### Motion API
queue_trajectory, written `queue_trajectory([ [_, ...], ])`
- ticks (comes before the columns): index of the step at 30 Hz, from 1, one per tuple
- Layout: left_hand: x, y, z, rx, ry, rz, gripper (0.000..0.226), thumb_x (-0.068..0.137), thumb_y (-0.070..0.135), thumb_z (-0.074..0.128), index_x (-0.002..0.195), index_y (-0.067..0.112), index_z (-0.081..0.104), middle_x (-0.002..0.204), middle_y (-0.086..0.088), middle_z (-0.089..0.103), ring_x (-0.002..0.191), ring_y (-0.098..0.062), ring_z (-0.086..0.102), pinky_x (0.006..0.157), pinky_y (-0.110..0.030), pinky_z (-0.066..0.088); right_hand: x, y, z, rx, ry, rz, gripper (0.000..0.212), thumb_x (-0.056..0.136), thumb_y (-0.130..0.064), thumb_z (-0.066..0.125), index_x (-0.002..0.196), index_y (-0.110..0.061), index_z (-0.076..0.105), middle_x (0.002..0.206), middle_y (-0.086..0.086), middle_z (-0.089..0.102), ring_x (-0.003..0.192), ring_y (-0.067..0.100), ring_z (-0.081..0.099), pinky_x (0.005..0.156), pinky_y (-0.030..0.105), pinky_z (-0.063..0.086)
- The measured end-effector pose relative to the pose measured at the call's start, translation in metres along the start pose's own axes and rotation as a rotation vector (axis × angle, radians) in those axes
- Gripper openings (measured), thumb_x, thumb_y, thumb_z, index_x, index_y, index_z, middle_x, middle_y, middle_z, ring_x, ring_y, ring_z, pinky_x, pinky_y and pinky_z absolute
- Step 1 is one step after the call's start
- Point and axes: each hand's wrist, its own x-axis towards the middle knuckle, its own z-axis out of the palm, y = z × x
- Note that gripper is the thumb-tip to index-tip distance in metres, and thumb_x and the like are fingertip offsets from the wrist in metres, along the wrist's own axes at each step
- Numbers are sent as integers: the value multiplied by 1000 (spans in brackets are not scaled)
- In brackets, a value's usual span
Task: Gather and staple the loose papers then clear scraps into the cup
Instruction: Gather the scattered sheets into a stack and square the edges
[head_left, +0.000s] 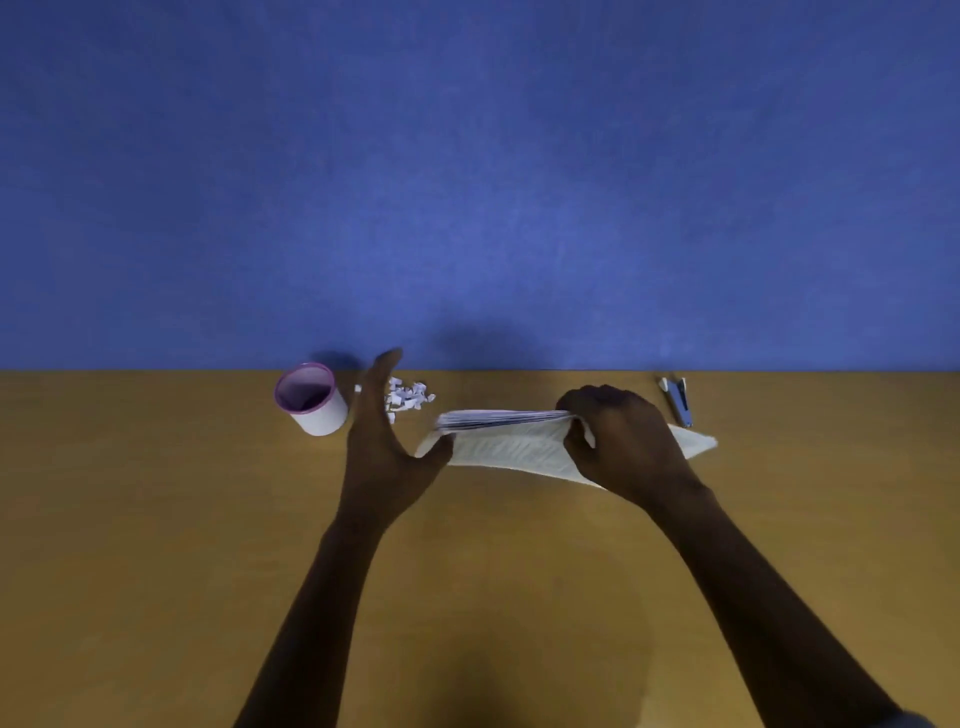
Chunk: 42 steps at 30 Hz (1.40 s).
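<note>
Right hand (618, 441) pinched the paper stack (506, 449), lying left to right. Flat left hand (382, 447) touched its left end.

The brown table (156, 519) carries a white cup (323, 422), paper scraps (408, 397) beside it, papers (509, 449) and a stapler (679, 402).
</note>
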Motion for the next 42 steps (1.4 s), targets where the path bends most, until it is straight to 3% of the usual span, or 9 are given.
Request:
queue_trajectory([
  [4, -6, 2, 12, -25, -224, -33, 41, 87, 10, 79, 117, 37, 73, 116, 21, 75, 110, -9, 71, 90, -36, 62, 2, -14, 4, -130, -90, -80, 23, 79, -15, 66, 102, -15, 71, 89, 4, 74, 75, 26, 70, 64, 35, 56],
  [6, -14, -7, 19, -60, -223, -155, 32, 91, 15, 77, 102, 46, 74, 97, 27, 77, 95, -6, 76, 81, -34, 64, 1, -17, 5, -143, -131, -71, 25, 81, -18, 65, 106, -17, 68, 91, 3, 75, 76, 26, 71, 63, 35, 56],
  [9, -30, -25, 27, -97, -173, -271, 20, 92, 17, 76, 108, 28, 77, 99, 13, 79, 94, -9, 77, 83, -42, 65, -9, -8, 5, -78, -214, -21, 30, 89, -24, 64, 118, -19, 60, 101, 2, 77, 79, 23, 74, 62, 30, 57],
  [13, -45, -43, 30, -153, -99, -421, 24, 92, 18, 76, 114, 8, 74, 106, -6, 79, 97, -24, 77, 82, -51, 64, -30, 14, 8, -102, -329, 72, 30, 93, -28, 60, 122, -20, 60, 112, 0, 75, 85, 18, 75, 59, 20, 55],
  [17, -45, -41, 29, -184, -77, -389, 21, 92, 17, 76, 113, 13, 75, 105, -3, 79, 95, -17, 78, 80, -46, 66, -35, 25, 7, -109, -316, 131, 23, 96, -25, 58, 117, -20, 65, 107, 2, 76, 84, 20, 75, 59, 25, 57],
  [22, -44, -30, 30, -229, -82, -296, 21, 92, 12, 75, 108, 26, 73, 106, 6, 78, 97, -10, 76, 77, -31, 65, -35, 23, 6, -39, -247, 174, 24, 95, -20, 60, 117, -13, 65, 105, 6, 77, 80, 27, 77, 51, 13, 38],
  [28, -55, -35, 43, -220, -73, -308, 22, 92, 8, 75, 113, 11, 74, 105, 0, 79, 99, -14, 76, 81, -43, 65, -48, 20, 23, 48, -234, 215, 25, 98, -22, 59, 121, -12, 62, 106, 8, 77, 78, 27, 78, 56, 26, 59],
  [35, -57, -31, 46, -260, 6, -323, 21, 90, 9, 77, 109, 17, 74, 102, 4, 78, 98, -16, 76, 79, -32, 65, -48, 15, 22, 27, -193, 204, 26, 98, -22, 61, 121, -11, 61, 106, 9, 76, 78, 28, 78, 58, 33, 63],
  [42, -57, -36, 50, -288, 25, -363, 25, 87, 11, 81, 110, 19, 75, 105, -2, 79, 99, -18, 76, 83, -45, 65, -46, 14, 24, -5, -215, 225, 28, 99, -25, 60, 123, -11, 59, 106, 8, 76, 77, 28, 78, 57, 28, 61],
])
